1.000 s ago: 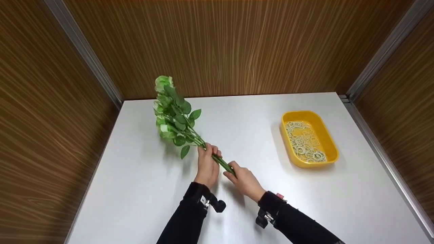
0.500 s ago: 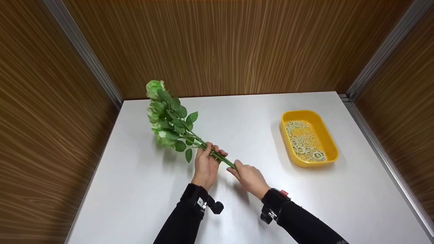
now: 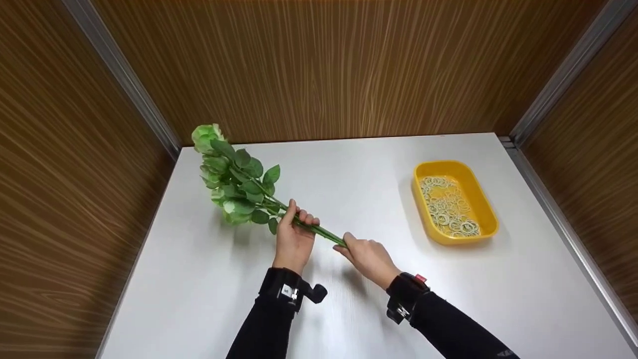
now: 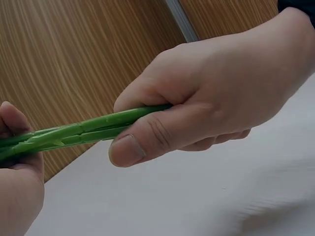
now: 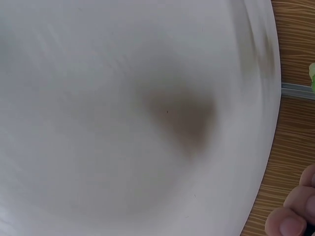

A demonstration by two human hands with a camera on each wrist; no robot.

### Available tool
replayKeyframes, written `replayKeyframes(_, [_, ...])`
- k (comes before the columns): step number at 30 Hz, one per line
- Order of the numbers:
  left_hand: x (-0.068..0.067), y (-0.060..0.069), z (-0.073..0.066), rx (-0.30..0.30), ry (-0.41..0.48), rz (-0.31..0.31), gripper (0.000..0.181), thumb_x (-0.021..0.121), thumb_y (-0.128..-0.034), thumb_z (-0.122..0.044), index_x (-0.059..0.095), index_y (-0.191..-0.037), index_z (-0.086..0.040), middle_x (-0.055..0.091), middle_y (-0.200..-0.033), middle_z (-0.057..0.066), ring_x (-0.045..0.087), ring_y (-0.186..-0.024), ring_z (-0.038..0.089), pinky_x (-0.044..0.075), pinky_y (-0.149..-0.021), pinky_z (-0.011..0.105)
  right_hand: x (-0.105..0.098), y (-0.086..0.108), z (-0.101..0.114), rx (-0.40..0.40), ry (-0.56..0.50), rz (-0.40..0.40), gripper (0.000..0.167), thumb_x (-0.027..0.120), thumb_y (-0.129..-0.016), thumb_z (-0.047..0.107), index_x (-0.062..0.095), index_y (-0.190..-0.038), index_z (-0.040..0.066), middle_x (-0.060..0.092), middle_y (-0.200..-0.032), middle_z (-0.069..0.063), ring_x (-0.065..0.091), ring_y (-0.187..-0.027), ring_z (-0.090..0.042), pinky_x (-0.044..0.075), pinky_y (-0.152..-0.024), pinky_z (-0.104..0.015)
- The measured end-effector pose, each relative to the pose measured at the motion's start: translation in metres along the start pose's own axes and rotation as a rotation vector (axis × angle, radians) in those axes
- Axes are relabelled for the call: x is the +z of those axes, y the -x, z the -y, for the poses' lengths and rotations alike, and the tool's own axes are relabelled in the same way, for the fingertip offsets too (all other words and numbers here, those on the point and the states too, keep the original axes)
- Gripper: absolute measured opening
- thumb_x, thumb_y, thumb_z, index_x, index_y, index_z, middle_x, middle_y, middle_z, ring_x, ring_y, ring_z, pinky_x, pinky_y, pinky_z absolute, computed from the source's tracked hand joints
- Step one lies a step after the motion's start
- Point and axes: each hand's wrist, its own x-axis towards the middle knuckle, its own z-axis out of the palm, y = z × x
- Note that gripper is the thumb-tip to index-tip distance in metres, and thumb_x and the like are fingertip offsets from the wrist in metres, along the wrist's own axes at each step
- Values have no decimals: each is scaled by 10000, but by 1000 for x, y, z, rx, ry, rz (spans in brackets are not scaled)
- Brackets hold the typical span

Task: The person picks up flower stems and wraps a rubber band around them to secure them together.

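Observation:
A bunch of pale green artificial-looking roses (image 3: pixel 214 169) slants across the head view, blooms at the upper left and stems (image 3: pixel 326 234) toward the lower right. My left hand (image 3: pixel 295 239) holds the stems just below the leaves, thumb over them and fingers curled round from beneath. Around the lower stem ends my right hand (image 3: pixel 370 258) is gripped. In the left wrist view the right hand (image 4: pixel 211 93) pinches the green stems (image 4: pixel 74 135) between thumb and curled fingers. The right wrist view shows mostly tabletop, with a few fingertips (image 5: pixel 295 206) at its lower right corner.
A yellow tray (image 3: pixel 486 212) stands on the right of the white table (image 3: pixel 359 179), with many pale rubber bands (image 3: pixel 448 209) inside. Brown wood-grain panels (image 3: pixel 319 70) enclose the table at the back and both sides.
The rose bunch has shifted left and tilted lower, its blooms moving toward the left. My left hand has moved slightly left with it; the right hand has drifted a little right, still gripping the stem ends.

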Motion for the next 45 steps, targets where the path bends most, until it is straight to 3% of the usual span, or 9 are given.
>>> replayKeyframes(6, [0,1,-4,-43,47,-15,489,569,-1063,-337,375,-650,-163,308,-492,-53,297,-433,88,301,-496,220,-2,1,-4,-85,106,-27,344,649,-1012,361,448,-862,124,370,-594,91,371,-471,-114,309,-415,-288])
replayKeyframes(13, [-3,3,-8,-58,89,-51,616,541,-1075,-342,333,-521,-169,293,-430,-56,283,-387,93,287,-461,225,-7,-2,-11,-204,218,-62,325,658,-1004,357,469,-897,115,519,-578,28,468,-443,-157,387,-385,-328])
replayKeyframes(18, [-6,4,-7,-39,127,-57,611,501,-1090,-356,338,-530,-174,279,-440,-54,260,-393,94,271,-452,224,-10,-3,-15,-255,281,-85,338,666,-996,360,466,-891,108,511,-566,21,476,-429,-167,386,-366,-341])
replayKeyframes(23, [-8,4,-4,-1,147,-39,640,419,-1099,-443,297,-534,-169,246,-448,-49,225,-392,98,229,-434,231,-13,-4,-15,-257,309,-69,343,664,-1005,358,455,-894,109,487,-574,25,471,-429,-164,367,-359,-326])
replayKeyframes(31, [-8,6,-6,66,225,-62,637,402,-1090,-476,274,-551,-164,240,-446,-43,193,-394,101,166,-443,233,-28,-5,-8,-207,245,7,351,715,-959,401,493,-933,130,517,-669,46,514,-507,-148,416,-417,-323])
replayKeyframes(36, [-8,6,-11,92,246,-63,641,396,-1092,-475,271,-548,-160,220,-457,-45,170,-406,98,146,-452,232,-43,-4,-13,-188,169,105,466,666,-937,556,581,-1125,139,605,-815,39,595,-685,-173,514,-602,-360])
replayKeyframes(39, [-9,7,-14,104,252,-61,644,396,-1092,-475,283,-541,-161,217,-460,-47,171,-407,95,144,-455,230,-56,-3,-21,-140,105,173,656,577,-951,647,568,-1370,142,704,-1117,-48,668,-980,-262,548,-882,-455])
replayKeyframes(41, [-10,7,-15,109,255,-60,645,398,-1091,-477,282,-541,-160,214,-462,-48,170,-409,94,147,-453,229,-66,-4,-29,-84,78,194,736,519,-969,674,502,-1479,144,663,-1307,-108,632,-1162,-318,496,-1012,-518])
replayKeyframes(45, [-12,7,-18,113,261,-55,639,402,-1089,-478,276,-549,-160,224,-454,-48,179,-403,94,159,-447,229,-88,-7,-51,39,44,171,718,489,-1007,633,444,-1526,139,615,-1376,-174,586,-1247,-370,455,-1054,-579])
